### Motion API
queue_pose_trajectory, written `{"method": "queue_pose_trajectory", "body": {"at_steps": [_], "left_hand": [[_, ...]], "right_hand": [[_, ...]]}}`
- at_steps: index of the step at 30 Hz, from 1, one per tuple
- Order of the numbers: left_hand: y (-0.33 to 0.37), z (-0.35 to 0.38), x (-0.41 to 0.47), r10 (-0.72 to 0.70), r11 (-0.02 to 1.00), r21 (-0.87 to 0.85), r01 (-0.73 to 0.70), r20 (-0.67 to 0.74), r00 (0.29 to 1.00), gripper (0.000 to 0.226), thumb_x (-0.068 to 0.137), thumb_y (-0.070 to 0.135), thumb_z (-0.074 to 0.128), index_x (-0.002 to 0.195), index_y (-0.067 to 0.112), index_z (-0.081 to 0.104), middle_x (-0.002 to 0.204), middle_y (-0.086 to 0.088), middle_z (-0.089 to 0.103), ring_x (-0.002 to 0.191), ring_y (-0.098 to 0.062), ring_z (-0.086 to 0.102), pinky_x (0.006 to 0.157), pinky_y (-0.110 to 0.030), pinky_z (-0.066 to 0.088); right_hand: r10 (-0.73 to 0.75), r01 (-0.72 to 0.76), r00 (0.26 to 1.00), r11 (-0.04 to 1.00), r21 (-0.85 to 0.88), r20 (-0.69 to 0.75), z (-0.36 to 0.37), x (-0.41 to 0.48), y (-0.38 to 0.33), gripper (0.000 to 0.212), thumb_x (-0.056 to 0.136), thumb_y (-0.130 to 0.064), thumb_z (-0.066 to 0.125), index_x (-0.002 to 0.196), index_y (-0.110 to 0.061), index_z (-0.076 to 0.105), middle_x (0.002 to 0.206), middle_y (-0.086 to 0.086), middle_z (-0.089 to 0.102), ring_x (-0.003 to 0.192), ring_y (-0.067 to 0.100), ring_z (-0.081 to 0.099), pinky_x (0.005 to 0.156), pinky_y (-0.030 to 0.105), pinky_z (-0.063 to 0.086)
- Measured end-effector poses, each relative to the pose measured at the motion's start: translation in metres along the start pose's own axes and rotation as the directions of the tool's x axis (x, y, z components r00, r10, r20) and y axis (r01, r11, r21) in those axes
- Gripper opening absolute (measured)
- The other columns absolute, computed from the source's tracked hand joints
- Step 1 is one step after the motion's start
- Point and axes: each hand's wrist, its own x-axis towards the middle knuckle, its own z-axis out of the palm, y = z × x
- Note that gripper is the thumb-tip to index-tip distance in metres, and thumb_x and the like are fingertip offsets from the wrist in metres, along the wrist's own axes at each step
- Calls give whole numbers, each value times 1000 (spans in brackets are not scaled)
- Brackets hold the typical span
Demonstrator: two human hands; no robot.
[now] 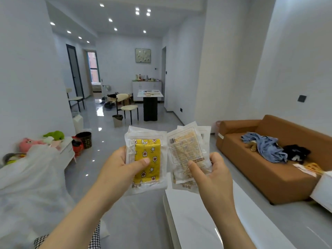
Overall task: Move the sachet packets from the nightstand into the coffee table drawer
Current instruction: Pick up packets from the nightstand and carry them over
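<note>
- Left hand (118,168): it grips one clear sachet packet (149,153) with a yellow insert printed with stars and flower shapes. The thumb presses on the packet's front face and the fingers are hidden behind it.
- Right hand (213,178): it holds a fanned stack of sachet packets (186,146), with the thumb on the front and the fingers curled round the right edge. The front packet shows a printed label panel with a barcode at its upper left. At least two more packets show behind it; the exact count cannot be told.
- Position of packets: both lots are held upright in the air at chest level, side by side, their inner edges just meeting or very nearly so. They are above the grey floor and the near end of a white glossy tabletop (197,221).
- Right of scene: a brown sofa (269,177) carries a blue garment (265,146) and, beside it, a black garment (296,151).
- Left of scene: a white cabinet (67,150) bears a pink plush toy (29,143) and a green plush toy (55,134). A dark basket (85,140) stands on the floor just beside it.
- Far end of room: a dining table (150,94) stands with a cream chair (126,106) near it and a small bin (117,120) on the floor.
</note>
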Motion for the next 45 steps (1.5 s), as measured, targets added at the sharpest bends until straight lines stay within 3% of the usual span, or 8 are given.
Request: {"method": "queue_pose_trajectory", "body": {"at_steps": [3,6,12,18,26,31,36,45], "left_hand": [[-9,-18,38,-6,1000,-15,8,116,993,17,87,15,63,99,27,66,89,11,75,80,-7,72,61,-19,55],[-13,-15,52,-24,999,-22,28,143,989,17,86,14,64,99,26,67,91,7,76,82,-11,73,66,-24,56],[-33,0,133,-13,1000,-17,18,260,965,15,86,16,64,96,27,66,89,7,76,79,-12,73,66,-26,56],[-47,38,229,-5,1000,-3,6,362,932,17,86,15,64,101,23,66,93,3,76,83,-15,73,75,-34,58],[-65,81,331,-6,999,-42,30,483,876,17,87,16,63,102,23,67,94,3,75,84,-15,73,74,-32,59],[-80,99,394,1,998,-50,34,573,819,18,87,16,64,102,25,66,94,5,75,84,-15,73,76,-35,59],[-104,128,455,23,997,-71,41,724,690,22,86,17,64,107,24,66,99,2,75,88,-19,73,81,-43,58],[-159,175,520,-23,998,3,63,949,315,22,86,16,65,105,28,66,98,4,75,89,-18,72,84,-45,57]], "right_hand": [[41,-47,993,998,-48,-109,27,12,2,14,84,-21,70,86,-16,57,82,-8,69,77,7,68,64,36,60],[34,-42,992,997,-64,-125,30,19,3,18,84,-22,70,86,-12,56,80,-7,68,77,10,68,64,40,59],[30,-53,968,995,-88,-248,52,71,28,15,85,-21,70,85,-15,56,80,-11,68,77,5,67,61,28,59],[39,-83,929,991,-104,-369,58,148,65,14,85,-21,69,85,-16,56,81,-11,68,75,5,66,60,29,58],[58,-152,879,975,-163,-473,59,230,100,15,85,-25,70,89,-20,56,84,-10,68,79,8,67,61,27,59],[69,-191,847,965,-180,-527,75,268,119,15,85,-23,70,87,-24,55,84,-15,66,79,-5,65,53,14,53],[62,-269,736,941,-207,-674,94,288,138,14,85,-24,69,91,-24,56,90,-15,67,81,-3,66,55,10,52],[64,-517,351,845,-136,-934,145,274,176,16,84,-22,70,83,-19,55,80,-8,67,75,6,66,53,20,56]]}}
